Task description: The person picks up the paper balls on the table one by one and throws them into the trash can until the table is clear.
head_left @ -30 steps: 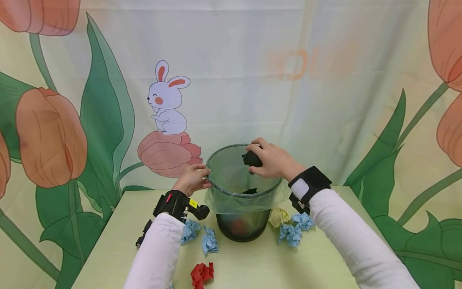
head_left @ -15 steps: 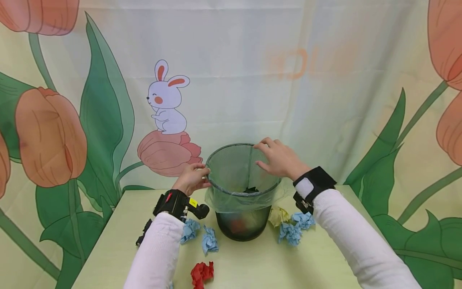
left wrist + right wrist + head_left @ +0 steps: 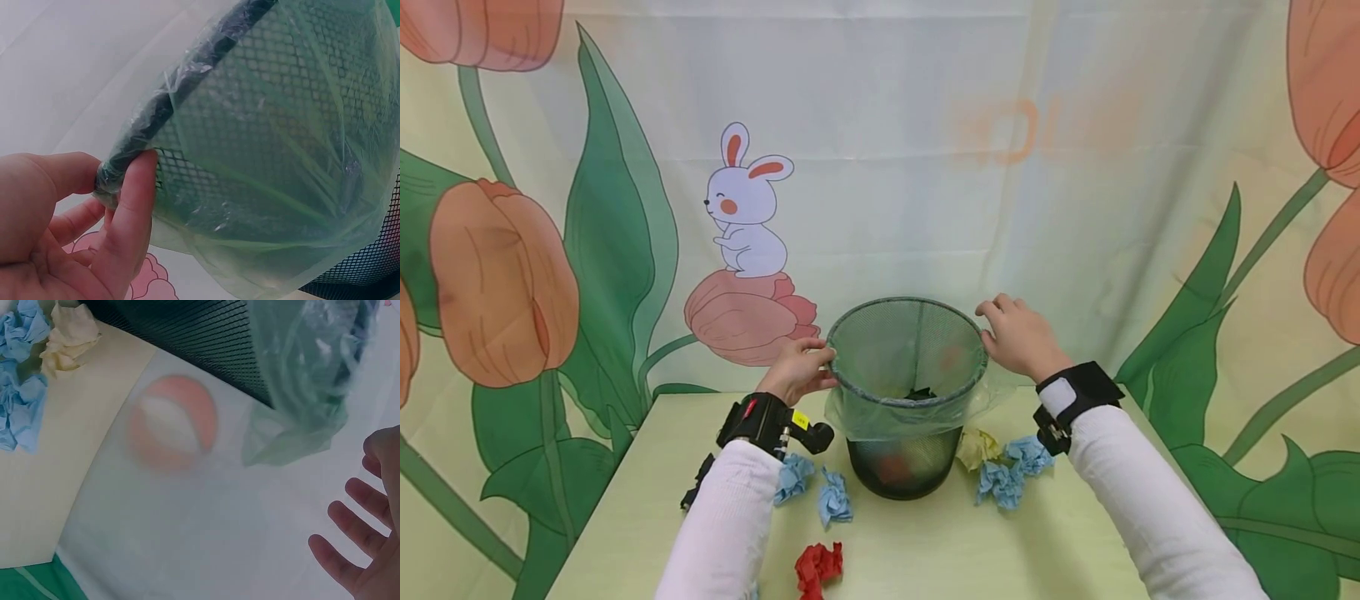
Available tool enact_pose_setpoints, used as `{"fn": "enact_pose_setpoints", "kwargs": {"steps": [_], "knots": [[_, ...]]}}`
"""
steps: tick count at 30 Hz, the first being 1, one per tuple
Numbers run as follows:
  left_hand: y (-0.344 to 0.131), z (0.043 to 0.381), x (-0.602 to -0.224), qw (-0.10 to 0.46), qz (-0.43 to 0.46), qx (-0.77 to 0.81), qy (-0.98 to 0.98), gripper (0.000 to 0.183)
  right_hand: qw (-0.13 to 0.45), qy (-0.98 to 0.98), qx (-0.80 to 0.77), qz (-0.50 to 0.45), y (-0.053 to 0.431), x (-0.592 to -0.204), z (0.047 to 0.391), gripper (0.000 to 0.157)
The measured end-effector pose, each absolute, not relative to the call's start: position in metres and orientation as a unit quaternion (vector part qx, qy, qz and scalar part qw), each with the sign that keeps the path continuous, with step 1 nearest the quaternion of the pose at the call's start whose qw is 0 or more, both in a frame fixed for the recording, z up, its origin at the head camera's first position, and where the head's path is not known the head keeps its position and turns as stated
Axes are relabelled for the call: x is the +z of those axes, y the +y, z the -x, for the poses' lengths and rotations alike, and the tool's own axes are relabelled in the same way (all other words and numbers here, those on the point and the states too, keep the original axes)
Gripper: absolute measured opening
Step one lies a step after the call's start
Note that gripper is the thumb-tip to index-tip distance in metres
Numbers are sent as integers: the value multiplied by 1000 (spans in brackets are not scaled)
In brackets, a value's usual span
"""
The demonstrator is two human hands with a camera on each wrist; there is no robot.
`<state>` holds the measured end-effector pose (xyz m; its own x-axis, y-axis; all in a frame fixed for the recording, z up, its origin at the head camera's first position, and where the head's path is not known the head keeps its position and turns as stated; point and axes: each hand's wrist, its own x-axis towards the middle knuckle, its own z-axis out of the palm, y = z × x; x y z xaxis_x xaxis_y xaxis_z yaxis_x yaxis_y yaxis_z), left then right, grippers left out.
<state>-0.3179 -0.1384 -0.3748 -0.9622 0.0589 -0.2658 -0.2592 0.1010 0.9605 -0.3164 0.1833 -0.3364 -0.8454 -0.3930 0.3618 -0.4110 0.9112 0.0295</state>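
Observation:
A black mesh wastebasket [image 3: 902, 479] stands on the table, with a thin green bag [image 3: 910, 423] lining it and folded over its rim. My left hand [image 3: 796, 371] pinches the rim on the left; the left wrist view shows its thumb and fingers [image 3: 134, 197] on either side of the bag-covered edge. Just off the right side of the rim is my right hand [image 3: 1021, 337], holding nothing, its fingers [image 3: 340, 556] spread and slightly bent in the right wrist view. A crumpled black paper [image 3: 921, 393] shows inside the basket, partly hidden by the front rim.
Right of the basket lie a yellow paper ball [image 3: 977, 450] and blue paper balls [image 3: 1000, 483]. To its left are more blue balls [image 3: 834, 498] and a black one [image 3: 697, 482] beside my sleeve. A red ball [image 3: 818, 570] lies in front. A printed curtain [image 3: 880, 167] hangs behind.
My right hand held a crumpled black paper over the basket, let go of it, and moved right, out past the rim. My left hand has stayed at the rim.

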Motion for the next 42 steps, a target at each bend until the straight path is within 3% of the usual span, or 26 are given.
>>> {"fn": "enact_pose_setpoints", "kwargs": {"steps": [15, 26, 33, 39, 42], "knots": [[-137, 318, -374, 121, 73, 667, 732, 42, 194, -966, 28, -169, 219, -375, 312, 26], [-136, 318, -374, 120, 72, 668, 731, 42, 142, -978, 24, -150, 227, -423, 305, 42], [-137, 318, -373, 117, 69, 664, 735, 42, 93, -986, 45, -129, 222, -449, 295, 28], [-137, 317, -373, 118, 71, 663, 736, 44, 78, -986, 57, -139, 218, -474, 288, 41], [-136, 317, -373, 118, 75, 662, 736, 44, 65, -986, 73, -137, 215, -486, 284, 40]]}}
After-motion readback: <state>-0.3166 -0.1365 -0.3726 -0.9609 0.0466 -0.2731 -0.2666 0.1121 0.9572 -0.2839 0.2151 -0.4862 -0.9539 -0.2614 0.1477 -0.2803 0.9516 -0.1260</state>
